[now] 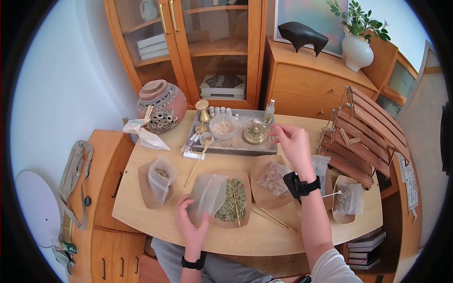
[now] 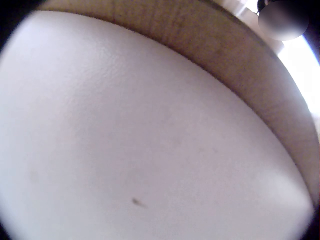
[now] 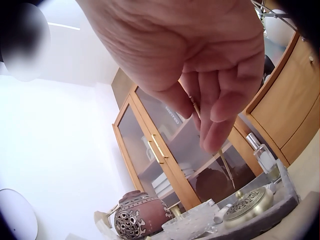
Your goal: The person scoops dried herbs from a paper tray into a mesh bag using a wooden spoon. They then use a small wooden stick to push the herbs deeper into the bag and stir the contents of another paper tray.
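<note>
In the head view my right hand (image 1: 293, 144) reaches over the tray's right end, beside a round brass incense burner (image 1: 255, 134) with a pierced lid. Between thumb and fingers it pinches a slim brass-coloured tool (image 3: 226, 165), whose lower end points down toward the lid's knob in the right wrist view. My left hand (image 1: 192, 225), fingers parted and gently bent, lies at the left edge of a translucent pouch (image 1: 206, 193). That pouch overlaps a brown paper tray of dried green herbs (image 1: 229, 207), with a thin brass stick (image 1: 236, 203) lying across them.
A grey tray (image 1: 226, 150) holds a glass bowl of pale powder (image 1: 223, 126), a brass cup (image 1: 202, 111) and a small bottle (image 1: 269, 111). A clay pot (image 1: 163, 106) stands left, a wooden slatted rack (image 1: 361, 137) right. Paper trays with pouches and chopsticks (image 1: 273, 218) lie in front.
</note>
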A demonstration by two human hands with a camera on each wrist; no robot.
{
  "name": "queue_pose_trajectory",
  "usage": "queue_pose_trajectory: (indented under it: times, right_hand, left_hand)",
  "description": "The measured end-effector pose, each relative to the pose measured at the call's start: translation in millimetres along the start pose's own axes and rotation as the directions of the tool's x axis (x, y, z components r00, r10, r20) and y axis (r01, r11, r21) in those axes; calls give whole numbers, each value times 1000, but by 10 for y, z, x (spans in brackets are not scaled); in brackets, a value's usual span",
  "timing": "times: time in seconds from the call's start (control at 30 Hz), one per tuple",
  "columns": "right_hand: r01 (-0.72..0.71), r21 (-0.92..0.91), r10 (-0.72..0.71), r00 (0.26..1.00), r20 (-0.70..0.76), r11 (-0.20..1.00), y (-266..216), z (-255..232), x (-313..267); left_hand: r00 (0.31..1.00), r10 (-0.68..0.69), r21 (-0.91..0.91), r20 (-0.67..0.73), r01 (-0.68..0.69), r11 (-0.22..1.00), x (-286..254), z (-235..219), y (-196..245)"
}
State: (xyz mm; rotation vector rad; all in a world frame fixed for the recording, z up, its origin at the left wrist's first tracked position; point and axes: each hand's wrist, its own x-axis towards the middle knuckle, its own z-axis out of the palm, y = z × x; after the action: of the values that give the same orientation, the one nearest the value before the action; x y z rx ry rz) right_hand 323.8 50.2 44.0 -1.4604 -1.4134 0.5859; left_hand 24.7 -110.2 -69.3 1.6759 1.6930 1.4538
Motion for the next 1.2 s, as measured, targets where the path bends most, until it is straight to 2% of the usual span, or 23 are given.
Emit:
queue_pose_trajectory:
  times: [0.23,0.4,0.63,0.7,0.73,0.8,1.03,1.1,1.13,1.2]
  right_hand:
    - [-4,-41,5,1000,24,999,-17,2,-15]
    - [45,-176,-40,999,32,983,8,-15,-22]
    - [82,-229,-80,997,20,970,46,46,-31]
    - [150,-129,-162,983,-91,980,21,70,-32]
    - [151,-129,-163,982,-90,980,30,62,-27]
    - [116,-307,-127,992,-19,945,70,39,-15]
    - [84,-305,-110,991,-70,949,77,33,-18]
    - [120,-428,-140,990,-16,896,172,47,-23]
    - [120,-428,-140,990,-16,896,186,42,-37]
    - [180,-573,-195,980,35,800,200,34,-64]
  left_hand:
    - [1000,-8,-4,3,8,1000,-2,-6,19]
    - [1000,-7,-3,2,7,1000,0,-12,21]
    - [1000,0,-3,-12,0,1000,-3,-4,8]
    - [1000,1,-1,-14,-1,1000,-4,0,8]
    - [1000,1,3,-15,-1,1000,-5,0,8]
    - [1000,1,4,-14,-1,1000,-5,-1,0]
    - [1000,3,-5,-13,-3,1000,-11,5,-11]
    - [1000,4,-1,-11,-4,1000,-8,-1,-4]
    - [1000,5,1,-9,-5,1000,-7,-2,-1]
    - [1000,3,1,-8,-3,1000,-6,1,-8]
